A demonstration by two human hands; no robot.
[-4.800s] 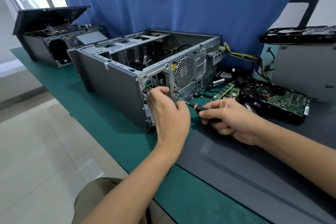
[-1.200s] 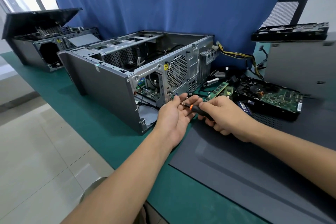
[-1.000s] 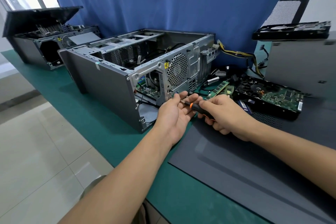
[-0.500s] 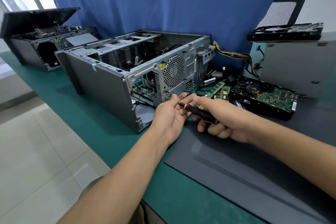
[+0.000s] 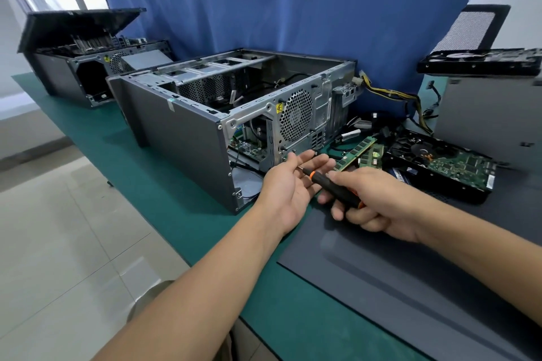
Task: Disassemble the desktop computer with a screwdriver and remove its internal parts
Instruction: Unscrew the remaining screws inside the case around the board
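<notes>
Gripping the screwdriver in the right hand, fingers curled round the black handle, tip pointing left. Cupping the left hand palm-up just under that tip, fingers loose and nearly straight, thumb close against the metal shaft; too small to tell whether a loose screw lies there. Working just beside the lower rear corner of the computer case, laid on its side on the green mat, open on top, with a circuit board showing through the back opening. Beyond the hands: memory sticks and a hard drive already out, near the case on the right; a second case well apart at far left. Probably midway through the rear-panel screws, judging by the parts laid out. Next: set aside any freed screw, then seat the tip squarely in the next screw head and brace the case against turning.
</notes>
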